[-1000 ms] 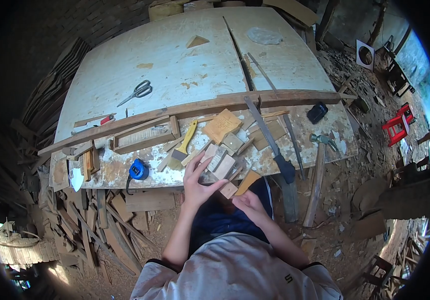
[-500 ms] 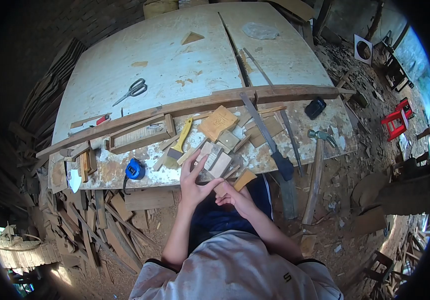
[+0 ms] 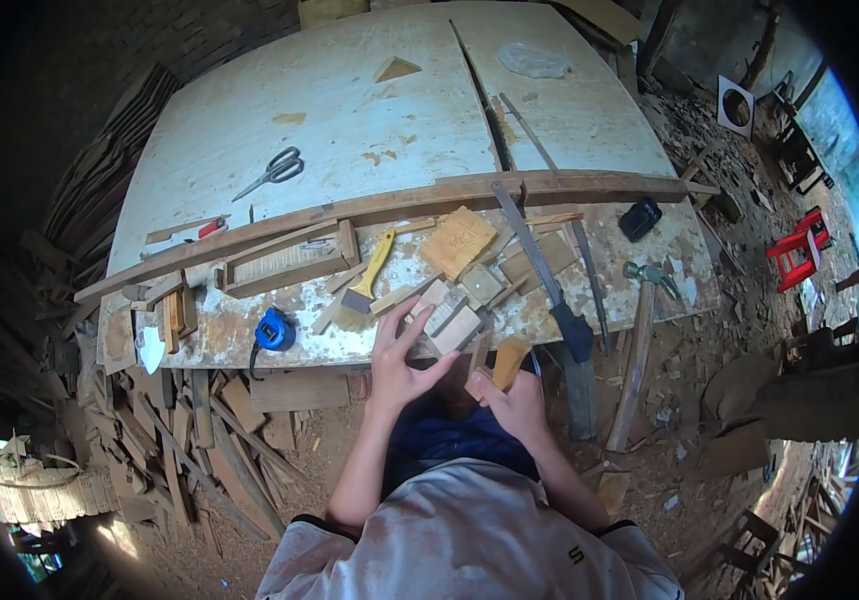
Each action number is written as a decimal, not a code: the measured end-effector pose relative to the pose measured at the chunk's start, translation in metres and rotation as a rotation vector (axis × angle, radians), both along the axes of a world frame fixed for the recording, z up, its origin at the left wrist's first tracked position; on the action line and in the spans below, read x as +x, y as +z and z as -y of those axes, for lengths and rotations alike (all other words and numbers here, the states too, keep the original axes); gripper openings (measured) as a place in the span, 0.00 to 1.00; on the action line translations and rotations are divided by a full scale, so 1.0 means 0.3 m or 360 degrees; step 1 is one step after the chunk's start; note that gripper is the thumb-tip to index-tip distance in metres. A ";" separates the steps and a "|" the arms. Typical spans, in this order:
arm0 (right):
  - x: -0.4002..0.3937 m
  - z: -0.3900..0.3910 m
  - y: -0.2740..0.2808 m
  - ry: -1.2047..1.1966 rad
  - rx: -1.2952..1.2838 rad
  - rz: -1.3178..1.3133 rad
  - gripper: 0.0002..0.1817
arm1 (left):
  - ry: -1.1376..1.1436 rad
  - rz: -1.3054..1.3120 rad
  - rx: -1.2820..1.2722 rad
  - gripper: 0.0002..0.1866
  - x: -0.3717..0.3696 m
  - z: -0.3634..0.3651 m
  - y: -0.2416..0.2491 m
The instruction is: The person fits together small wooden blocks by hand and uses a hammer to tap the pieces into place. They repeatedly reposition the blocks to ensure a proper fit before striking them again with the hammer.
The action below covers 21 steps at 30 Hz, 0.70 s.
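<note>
At the near edge of the bench, a pale wooden block (image 3: pixel 457 328) with a dark groove across it lies tilted. My left hand (image 3: pixel 398 370) is spread around the block's near-left side, with fingertips on its left edge and the thumb by its near corner. My right hand (image 3: pixel 520 408) is closed, just off the bench edge, around a small piece of wood (image 3: pixel 476 380) and a curved tan strip (image 3: pixel 510 360) that looks like sandpaper. Behind the block are a square orange-brown wood piece (image 3: pixel 458 242) and a smaller wood block (image 3: pixel 481 284).
Left of the block lie a yellow-handled brush (image 3: pixel 378 262), a blue tape measure (image 3: pixel 275 330) and a wooden frame (image 3: pixel 285 262). Rightward are a long saw-like blade (image 3: pixel 530 245) and a hammer (image 3: pixel 640 330). A long beam (image 3: pixel 390 207) crosses the bench; scissors (image 3: pixel 275 170) lie beyond.
My right hand has moved right, away from my left hand, carrying the wood piece and tan strip. My left hand stays at the grooved block. The view has shifted slightly.
</note>
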State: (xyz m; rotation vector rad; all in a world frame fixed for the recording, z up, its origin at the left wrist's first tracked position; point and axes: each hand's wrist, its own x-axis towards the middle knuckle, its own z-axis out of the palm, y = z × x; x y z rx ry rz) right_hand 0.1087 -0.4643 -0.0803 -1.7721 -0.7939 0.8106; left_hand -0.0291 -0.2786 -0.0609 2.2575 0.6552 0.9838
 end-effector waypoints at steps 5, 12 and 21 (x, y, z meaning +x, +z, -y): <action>0.009 0.029 -0.015 0.0080 0.0210 -0.1363 0.20 | -0.0005 -0.0014 0.0012 0.39 0.004 0.001 -0.001; -0.021 0.027 0.001 -0.0020 0.0030 -0.0309 0.22 | 0.0045 -0.0005 0.0087 0.39 0.006 0.010 -0.011; -0.036 0.016 0.077 -0.0175 -0.0013 0.0560 0.21 | 0.0031 0.0021 0.0085 0.40 0.008 0.009 -0.021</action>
